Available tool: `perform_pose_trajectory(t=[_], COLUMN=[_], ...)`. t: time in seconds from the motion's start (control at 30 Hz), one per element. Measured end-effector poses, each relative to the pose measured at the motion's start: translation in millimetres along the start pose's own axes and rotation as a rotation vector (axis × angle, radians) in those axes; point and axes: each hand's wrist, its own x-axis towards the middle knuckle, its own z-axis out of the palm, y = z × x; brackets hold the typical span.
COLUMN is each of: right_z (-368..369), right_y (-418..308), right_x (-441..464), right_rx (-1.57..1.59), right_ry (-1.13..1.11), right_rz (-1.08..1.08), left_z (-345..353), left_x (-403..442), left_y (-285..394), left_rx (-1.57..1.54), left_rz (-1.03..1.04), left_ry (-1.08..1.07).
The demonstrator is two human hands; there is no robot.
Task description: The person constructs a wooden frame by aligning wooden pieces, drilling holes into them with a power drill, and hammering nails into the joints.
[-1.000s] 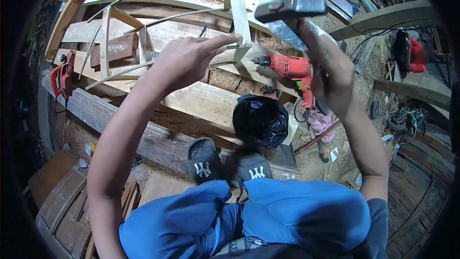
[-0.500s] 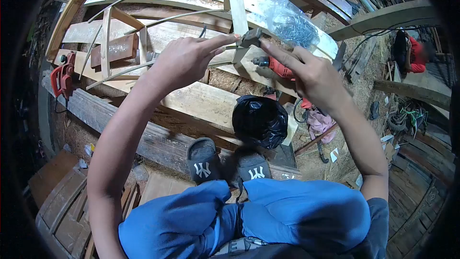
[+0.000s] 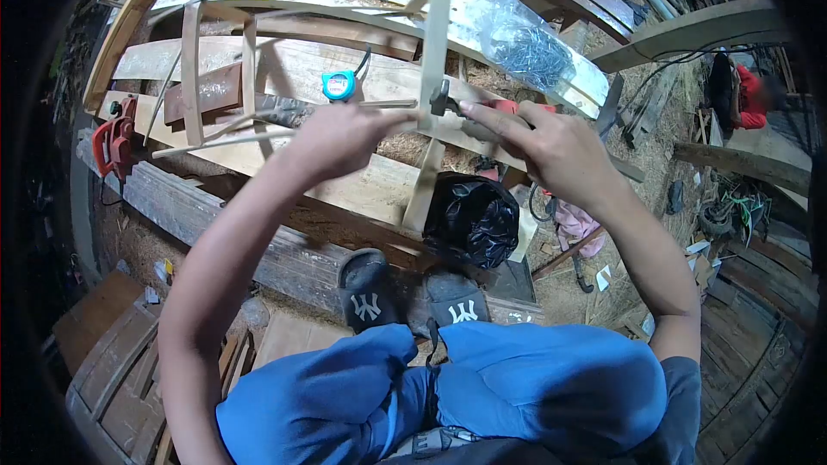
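Shifted since earlier, your pale wooden-strip frame (image 3: 436,43) looks partly joined, remaining fixing unclear, while your left hand (image 3: 338,139) pinches it and right hand (image 3: 564,151) tightly grips a dark-metal hammer (image 3: 440,98).

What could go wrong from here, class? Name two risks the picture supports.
The hammer in the right hand could glance onto the left hand, which is close to its head. The wooden frame might split or shift under a blow, since its pieces look slender.
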Motion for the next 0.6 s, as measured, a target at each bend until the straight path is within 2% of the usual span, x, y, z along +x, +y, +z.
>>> perform_pose_trajectory(t=[0.03,0.07,0.1,0.13,0.2,0.23,0.3,0.4,0.6], right_z=[-1,-6,-12,-19,-24,-21,-8,-6,5], right_y=[-1,1,4,7,16,20,22,16,19], right_x=[0,2,3,2,6,8,9,7,2], right_rx=[0.016,0.020,0.126,0.232,0.236,0.283,0.364,0.371,0.371], right_ry=[0.087,0.084,0.198,0.313,0.340,0.380,0.443,0.329,0.335], right_rz=[-0.033,-0.031,-0.031,-0.027,-0.014,-0.013,-0.011,0.082,0.108], left_z=[19,28,20,6,-11,-5,-15,-20,-20], left_x=[-8,-13,-8,-12,-5,-1,1,1,3], left_y=[-5,-7,-3,-5,-8,-19,-17,-15,-12], left_rx=[0.045,0.090,0.046,-0.049,-0.171,-0.090,-0.082,-0.083,-0.117], left_rz=[0.062,0.125,0.014,0.029,0.020,0.122,0.101,0.073,0.064], left_ry=[0.025,0.049,-0.121,-0.033,0.146,0.338,0.316,0.296,0.309])
